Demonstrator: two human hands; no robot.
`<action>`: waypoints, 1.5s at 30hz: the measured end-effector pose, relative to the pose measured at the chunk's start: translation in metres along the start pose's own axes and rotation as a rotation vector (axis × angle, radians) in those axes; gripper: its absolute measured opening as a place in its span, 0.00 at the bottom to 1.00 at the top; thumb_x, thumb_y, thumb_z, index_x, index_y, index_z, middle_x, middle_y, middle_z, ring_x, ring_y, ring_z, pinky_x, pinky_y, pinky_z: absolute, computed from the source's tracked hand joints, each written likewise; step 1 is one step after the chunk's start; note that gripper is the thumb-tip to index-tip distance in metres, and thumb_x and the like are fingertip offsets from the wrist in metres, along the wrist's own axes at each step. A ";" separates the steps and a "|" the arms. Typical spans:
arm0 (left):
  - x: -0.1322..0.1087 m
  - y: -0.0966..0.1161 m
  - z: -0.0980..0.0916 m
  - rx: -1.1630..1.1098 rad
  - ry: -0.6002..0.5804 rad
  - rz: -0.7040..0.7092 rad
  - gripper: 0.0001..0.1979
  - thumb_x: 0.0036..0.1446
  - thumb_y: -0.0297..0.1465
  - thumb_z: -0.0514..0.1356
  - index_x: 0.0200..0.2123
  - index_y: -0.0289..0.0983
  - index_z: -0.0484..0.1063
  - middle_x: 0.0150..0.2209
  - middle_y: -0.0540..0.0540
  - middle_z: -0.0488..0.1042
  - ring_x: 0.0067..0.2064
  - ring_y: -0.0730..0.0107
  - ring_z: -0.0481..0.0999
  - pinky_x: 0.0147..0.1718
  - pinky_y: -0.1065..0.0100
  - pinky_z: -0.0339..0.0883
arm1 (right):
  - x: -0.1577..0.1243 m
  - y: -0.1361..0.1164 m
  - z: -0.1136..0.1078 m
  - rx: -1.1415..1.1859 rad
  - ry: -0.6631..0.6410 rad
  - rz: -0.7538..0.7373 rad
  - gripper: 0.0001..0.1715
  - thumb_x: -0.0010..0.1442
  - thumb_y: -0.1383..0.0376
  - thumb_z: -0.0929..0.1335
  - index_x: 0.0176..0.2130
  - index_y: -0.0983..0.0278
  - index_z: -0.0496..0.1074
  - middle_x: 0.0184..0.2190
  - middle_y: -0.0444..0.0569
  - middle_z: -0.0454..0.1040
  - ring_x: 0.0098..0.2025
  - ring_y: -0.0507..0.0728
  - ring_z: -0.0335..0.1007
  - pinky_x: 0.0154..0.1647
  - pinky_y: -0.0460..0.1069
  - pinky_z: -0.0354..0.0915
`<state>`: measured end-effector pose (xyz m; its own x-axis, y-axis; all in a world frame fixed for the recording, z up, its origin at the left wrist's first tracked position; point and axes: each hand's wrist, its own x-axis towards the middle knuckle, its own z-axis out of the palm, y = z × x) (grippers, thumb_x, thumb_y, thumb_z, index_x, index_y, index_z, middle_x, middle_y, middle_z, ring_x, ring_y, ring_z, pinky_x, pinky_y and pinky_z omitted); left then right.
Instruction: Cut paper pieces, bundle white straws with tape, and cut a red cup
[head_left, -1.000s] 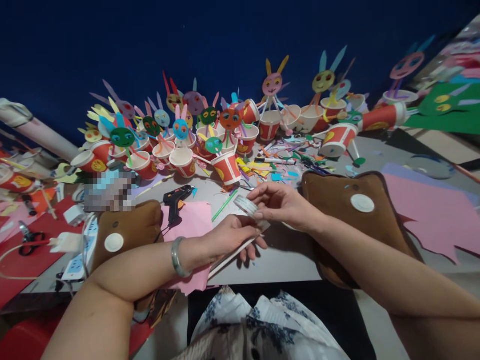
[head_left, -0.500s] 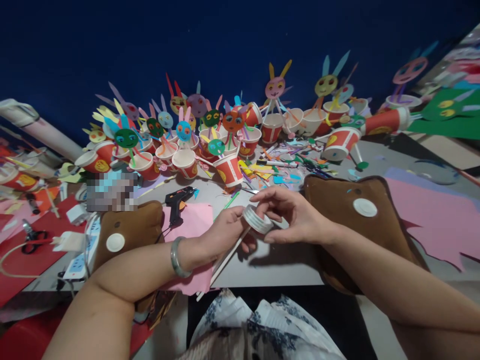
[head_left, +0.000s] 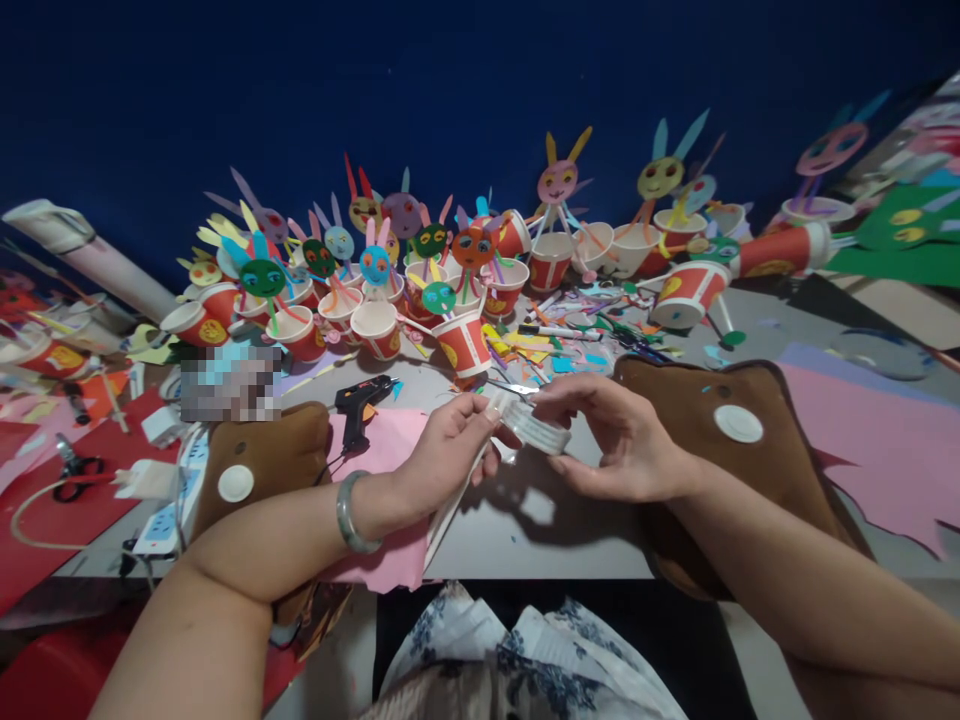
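My right hand (head_left: 626,440) is closed on a roll of white tape (head_left: 541,432), held by its edge over the table. Beside it my left hand (head_left: 446,455), with a bangle at the wrist, pinches long thin white sticks (head_left: 450,522) that slant down toward the table's front edge. The tape meets the left fingertips at the sticks' upper end; whether it sticks to them I cannot tell. Just behind the hands lie scissors (head_left: 514,387). A black glue gun (head_left: 358,410) rests by pink paper (head_left: 390,440) on the left.
Several red paper cups (head_left: 551,262) with paper rabbit faces stand along the back, before a dark blue wall. Paper scraps and markers (head_left: 559,331) are strewn in front of them. Brown cushion-like pads lie left (head_left: 259,460) and right (head_left: 697,430). A power strip (head_left: 169,520) is at far left.
My right hand has moved right with the tape roll, away from my left hand, and the roll has tilted. The sticks have shifted slightly upward in my left hand.
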<state>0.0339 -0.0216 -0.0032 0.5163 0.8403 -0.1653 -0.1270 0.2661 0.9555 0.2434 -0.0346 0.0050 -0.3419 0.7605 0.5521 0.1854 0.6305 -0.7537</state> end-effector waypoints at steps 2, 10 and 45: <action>0.000 -0.001 0.000 -0.012 0.005 0.012 0.13 0.62 0.42 0.58 0.36 0.38 0.64 0.20 0.57 0.66 0.19 0.81 0.65 0.18 0.79 0.56 | 0.001 0.002 0.001 0.025 0.008 0.011 0.34 0.46 0.66 0.79 0.52 0.56 0.71 0.38 0.47 0.74 0.34 0.55 0.72 0.35 0.50 0.69; 0.001 0.004 0.002 -0.008 0.047 -0.019 0.08 0.62 0.36 0.56 0.34 0.39 0.63 0.17 0.57 0.65 0.16 0.80 0.59 0.15 0.78 0.52 | 0.001 0.009 0.002 0.042 0.034 0.017 0.38 0.43 0.66 0.81 0.52 0.56 0.71 0.35 0.45 0.73 0.33 0.54 0.71 0.35 0.49 0.69; -0.001 0.025 0.004 -0.148 0.100 -0.009 0.11 0.57 0.36 0.64 0.35 0.36 0.68 0.26 0.54 0.67 0.26 0.80 0.64 0.26 0.76 0.59 | 0.001 0.010 0.006 -0.024 0.055 0.013 0.18 0.55 0.63 0.74 0.46 0.55 0.71 0.36 0.49 0.73 0.39 0.59 0.69 0.42 0.55 0.68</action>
<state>0.0334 -0.0172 0.0220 0.4321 0.8783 -0.2045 -0.2494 0.3344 0.9088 0.2394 -0.0283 -0.0041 -0.2879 0.7754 0.5620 0.2119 0.6239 -0.7522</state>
